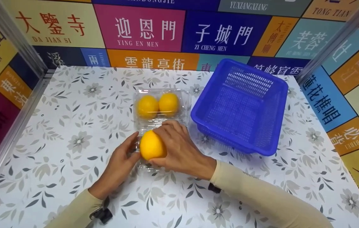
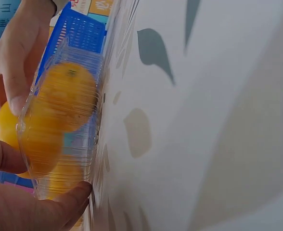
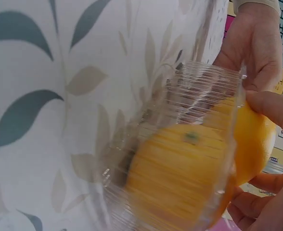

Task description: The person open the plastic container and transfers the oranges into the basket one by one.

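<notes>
My right hand [image 1: 179, 148] grips an orange [image 1: 151, 146] over the near part of a clear plastic container [image 1: 152, 167]. In the right wrist view, the fingers and thumb curve round this orange [image 3: 257, 144]. Another orange [image 3: 175, 173] shows through the ribbed plastic wall below it. At the left side of the container is my left hand [image 1: 121, 161]; in the left wrist view its thumb lies by the rim and a finger against the outer wall. Two more oranges [image 1: 148, 107] [image 1: 169, 104] sit side by side in clear plastic farther back. My right hand hides part of the near container.
A blue perforated basket [image 1: 239, 107] stands to the right, close to my right hand. White floral cloth [image 1: 81, 139] covers the table. Panels with printed characters [image 1: 140, 30] stand along the back and sides, with metal posts [image 1: 334, 34] at the corners.
</notes>
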`<state>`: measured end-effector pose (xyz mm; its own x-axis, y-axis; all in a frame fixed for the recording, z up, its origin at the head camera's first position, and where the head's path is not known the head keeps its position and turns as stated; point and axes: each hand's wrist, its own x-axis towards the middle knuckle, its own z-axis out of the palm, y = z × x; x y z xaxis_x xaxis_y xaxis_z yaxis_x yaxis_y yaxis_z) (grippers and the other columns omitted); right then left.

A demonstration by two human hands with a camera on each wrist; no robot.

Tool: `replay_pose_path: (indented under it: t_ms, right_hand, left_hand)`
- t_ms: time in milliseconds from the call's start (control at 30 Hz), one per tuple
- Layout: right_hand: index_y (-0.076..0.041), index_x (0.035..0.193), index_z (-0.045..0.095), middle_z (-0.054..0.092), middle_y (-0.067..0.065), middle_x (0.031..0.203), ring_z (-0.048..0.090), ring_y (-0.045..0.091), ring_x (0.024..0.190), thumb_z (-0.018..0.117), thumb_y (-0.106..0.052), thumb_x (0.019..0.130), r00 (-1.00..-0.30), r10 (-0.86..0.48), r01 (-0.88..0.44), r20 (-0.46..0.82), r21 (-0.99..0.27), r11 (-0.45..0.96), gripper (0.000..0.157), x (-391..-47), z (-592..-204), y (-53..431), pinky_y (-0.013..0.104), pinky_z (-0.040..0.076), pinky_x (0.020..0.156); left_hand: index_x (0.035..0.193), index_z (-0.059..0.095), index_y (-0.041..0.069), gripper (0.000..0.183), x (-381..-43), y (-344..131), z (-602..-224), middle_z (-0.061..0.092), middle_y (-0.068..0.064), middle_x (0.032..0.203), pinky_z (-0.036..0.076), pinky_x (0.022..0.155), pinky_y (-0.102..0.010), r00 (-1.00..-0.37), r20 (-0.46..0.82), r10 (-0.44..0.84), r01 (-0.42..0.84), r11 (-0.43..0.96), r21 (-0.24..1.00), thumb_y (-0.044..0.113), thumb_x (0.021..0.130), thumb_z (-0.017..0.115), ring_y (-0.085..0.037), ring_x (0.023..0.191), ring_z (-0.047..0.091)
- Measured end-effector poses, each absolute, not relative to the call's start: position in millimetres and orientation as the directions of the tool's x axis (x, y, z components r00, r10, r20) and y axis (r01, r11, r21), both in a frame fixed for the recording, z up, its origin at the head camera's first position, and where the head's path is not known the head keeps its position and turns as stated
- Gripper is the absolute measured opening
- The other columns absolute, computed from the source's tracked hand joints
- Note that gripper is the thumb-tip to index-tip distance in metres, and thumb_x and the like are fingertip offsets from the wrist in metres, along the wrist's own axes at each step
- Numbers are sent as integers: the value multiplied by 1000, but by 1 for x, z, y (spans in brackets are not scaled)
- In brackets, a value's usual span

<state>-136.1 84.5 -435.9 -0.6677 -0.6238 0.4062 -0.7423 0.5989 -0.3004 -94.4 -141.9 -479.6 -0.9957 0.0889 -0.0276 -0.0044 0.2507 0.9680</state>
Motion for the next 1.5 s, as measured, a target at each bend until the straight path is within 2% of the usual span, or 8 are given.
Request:
replay_pose_path:
  t_ms: [267, 567, 733, 933, 1267, 1500]
  right_hand:
    - [-9, 136, 66, 71, 10, 133, 52, 32, 138, 99, -50, 78, -645, -619, -760, 448, -293, 580, 78, -126, -421, 96, 52, 43, 110]
    - [-8, 138, 67, 70, 9, 135, 52, 32, 137, 100, -46, 77, -651, -610, -757, 452, -330, 564, 79, -116, -401, 119, 53, 40, 118]
    - [-5, 137, 68, 71, 10, 137, 52, 33, 137, 101, -47, 76, -660, -601, -748, 450, -331, 575, 81, -115, -393, 130, 54, 43, 112]
    - [-3, 138, 68, 72, 11, 134, 52, 33, 135, 102, -45, 76, -691, -577, -721, 435, -353, 597, 82, -117, -386, 142, 52, 44, 108]
    - [-2, 140, 68, 72, 11, 132, 52, 34, 133, 100, -43, 80, -734, -544, -678, 405, -394, 621, 80, -123, -377, 161, 53, 39, 116]
    - [-2, 139, 70, 74, 12, 131, 53, 35, 132, 103, -40, 76, -780, -496, -624, 381, -420, 659, 80, -129, -369, 172, 54, 41, 113]
  left_hand:
    - [171, 37, 3, 72, -94, -142, -479, 49, -22, 167, 43, 123, -55, -994, -37, 102, -10, 252, 968, -2, 102, 58, -37, 145, 57]
    - [170, 38, 1, 72, -93, -142, -479, 52, -22, 165, 44, 121, -55, -995, -21, 93, 1, 228, 974, -6, 100, 57, -38, 141, 59]
    - [171, 36, 4, 73, -92, -143, -477, 50, -19, 167, 43, 122, -53, -993, -60, 101, -34, 235, 971, -3, 102, 57, -36, 143, 57]
    - [171, 35, 3, 73, -93, -143, -479, 50, -19, 166, 43, 122, -54, -994, -52, 101, -27, 236, 971, -4, 102, 57, -37, 142, 58]
    - [172, 34, 3, 74, -92, -142, -480, 49, -20, 168, 42, 123, -54, -993, -48, 105, -25, 205, 978, -5, 102, 57, -38, 144, 57]
    - [172, 35, 3, 74, -92, -142, -479, 50, -20, 167, 43, 122, -53, -994, -45, 101, -23, 209, 978, -5, 102, 58, -37, 143, 57]
